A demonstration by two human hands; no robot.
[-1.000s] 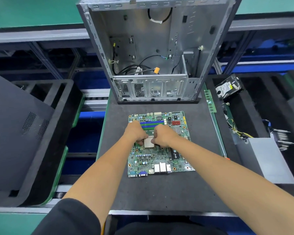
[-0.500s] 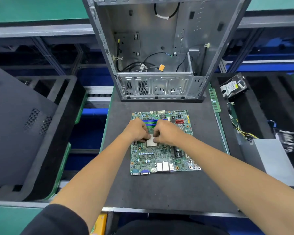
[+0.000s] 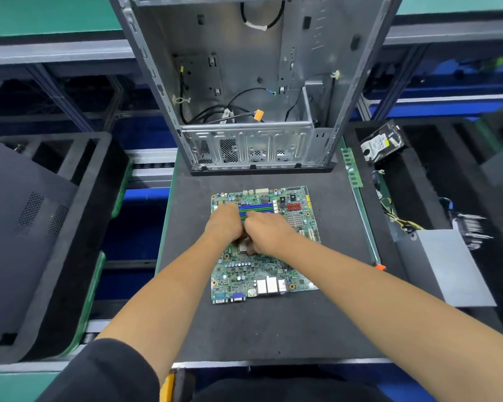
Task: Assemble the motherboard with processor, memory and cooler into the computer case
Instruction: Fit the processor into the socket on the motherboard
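Both hands are bunching together, fingers curled, over the processor [image 3: 242, 247] on the motherboard [image 3: 263, 245]: left hand [image 3: 224, 224] touching right hand [image 3: 266, 232]. What they are gripping, I cannot tell. Beyond them, the open computer case [image 3: 253, 82] is sitting on the desk [image 3: 273, 329].

Left hand [image 3: 225, 226] and right hand [image 3: 266, 233] meet, fingers curled downward.

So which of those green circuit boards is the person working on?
The big motherboard on the mat, under both hands. The narrow green memory stick lies untouched beside the case.
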